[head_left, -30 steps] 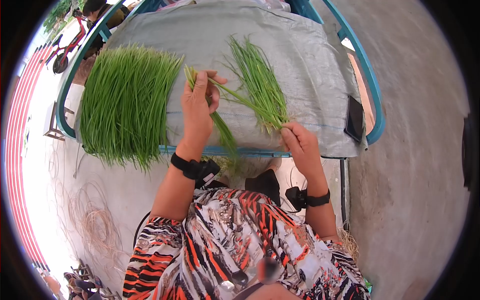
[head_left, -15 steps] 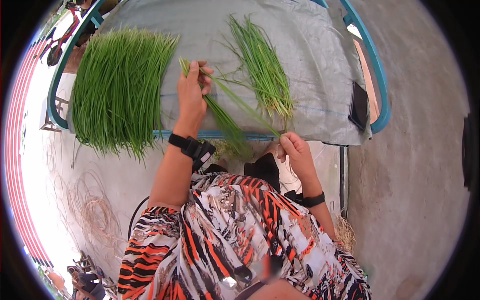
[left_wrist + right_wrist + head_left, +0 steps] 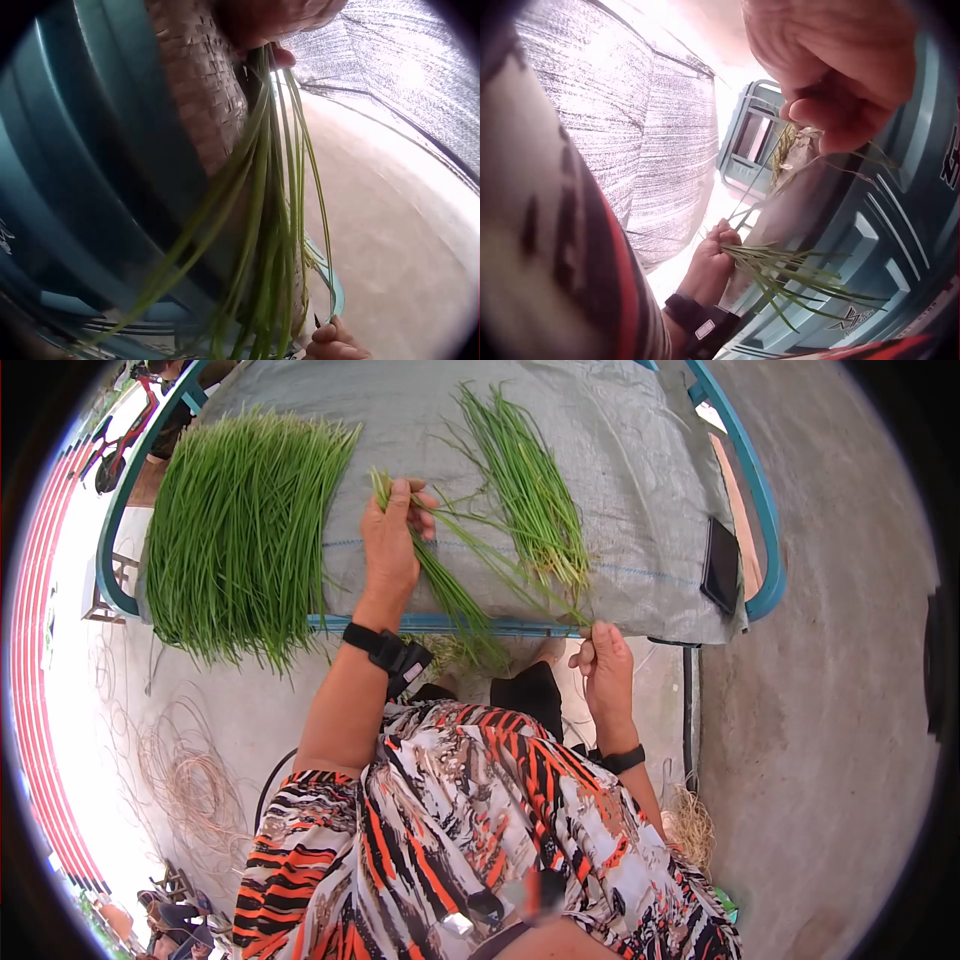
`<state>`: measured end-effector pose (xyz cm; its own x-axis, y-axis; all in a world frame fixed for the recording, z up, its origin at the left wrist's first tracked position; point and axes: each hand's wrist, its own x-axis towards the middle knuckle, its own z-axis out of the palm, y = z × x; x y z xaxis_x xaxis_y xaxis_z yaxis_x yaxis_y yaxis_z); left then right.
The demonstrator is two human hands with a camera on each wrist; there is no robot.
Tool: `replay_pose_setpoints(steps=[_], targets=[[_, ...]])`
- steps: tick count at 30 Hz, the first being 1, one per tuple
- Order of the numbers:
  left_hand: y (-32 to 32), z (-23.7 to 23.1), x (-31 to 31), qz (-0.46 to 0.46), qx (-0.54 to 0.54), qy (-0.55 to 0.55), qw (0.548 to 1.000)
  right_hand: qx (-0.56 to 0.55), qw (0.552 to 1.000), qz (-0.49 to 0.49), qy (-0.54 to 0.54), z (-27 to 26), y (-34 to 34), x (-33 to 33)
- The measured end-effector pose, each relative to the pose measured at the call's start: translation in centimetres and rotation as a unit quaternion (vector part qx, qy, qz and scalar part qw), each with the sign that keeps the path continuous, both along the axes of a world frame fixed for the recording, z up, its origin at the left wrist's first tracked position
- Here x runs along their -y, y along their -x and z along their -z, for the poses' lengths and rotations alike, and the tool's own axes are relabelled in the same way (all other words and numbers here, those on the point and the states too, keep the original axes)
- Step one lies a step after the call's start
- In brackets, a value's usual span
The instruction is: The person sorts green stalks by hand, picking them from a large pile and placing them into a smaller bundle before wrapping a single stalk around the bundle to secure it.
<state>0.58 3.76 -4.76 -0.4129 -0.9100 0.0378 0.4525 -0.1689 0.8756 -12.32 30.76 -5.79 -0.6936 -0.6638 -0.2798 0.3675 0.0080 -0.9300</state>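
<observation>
My left hand (image 3: 392, 545) grips a small bunch of garlic chives (image 3: 447, 590) near its pale ends, above the grey sheet. The green leaves hang down toward me and fan out in the left wrist view. Near the sheet's front edge, my right hand (image 3: 610, 670) pinches the end of a thin chive leaf between thumb and fingertip. That leaf stretches across from the left hand's bunch. To the left lies a wide, even pile of chives (image 3: 245, 530). A smaller, looser pile (image 3: 530, 490) rests beyond both hands, its pale ends pointing toward me.
A grey woven sheet (image 3: 400, 420) covers the work surface, within a teal frame (image 3: 757, 510). On the sheet's right edge lies a black phone (image 3: 719, 565). Coiled strands (image 3: 190, 775) lie on the floor at left. Another person is partly visible at the far left.
My right hand has drawn back from the small pile toward me, then shifted slightly right, pulling a leaf out from the bunch. The left hand keeps its grip. The head view has tilted a little.
</observation>
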Motion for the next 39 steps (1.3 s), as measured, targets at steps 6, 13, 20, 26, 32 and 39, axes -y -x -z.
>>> replay_pose_setpoints(steps=[6, 13, 20, 26, 32, 39], targets=[[0.2, 0.0, -0.1, -0.006, -0.014, -0.009, 1.000, 0.035, 0.993, 0.098, 0.051, 0.2, 0.8, -0.4], [0.5, 0.1, 0.3, -0.011, -0.032, -0.038, 0.999, -0.133, 0.977, -0.120, -0.119, -1.5, -0.2, -1.8], [0.5, 0.3, 0.5, 0.014, -0.040, -0.039, 0.998, -0.401, 0.901, -0.106, -0.127, -3.5, -1.5, 2.5], [0.4, 0.4, 0.6, 0.032, -0.043, -0.039, 0.998, -0.543, 0.822, -0.080, -0.153, -3.0, -2.2, 7.1], [0.2, 0.0, 0.5, 0.035, -0.055, -0.047, 0.997, -0.541, 0.813, -0.098, -0.190, -2.6, -2.2, 8.0], [0.4, 0.6, 0.7, 0.039, -0.034, -0.030, 0.998, -0.549, 0.830, -0.063, -0.080, -1.5, -2.0, 5.8]])
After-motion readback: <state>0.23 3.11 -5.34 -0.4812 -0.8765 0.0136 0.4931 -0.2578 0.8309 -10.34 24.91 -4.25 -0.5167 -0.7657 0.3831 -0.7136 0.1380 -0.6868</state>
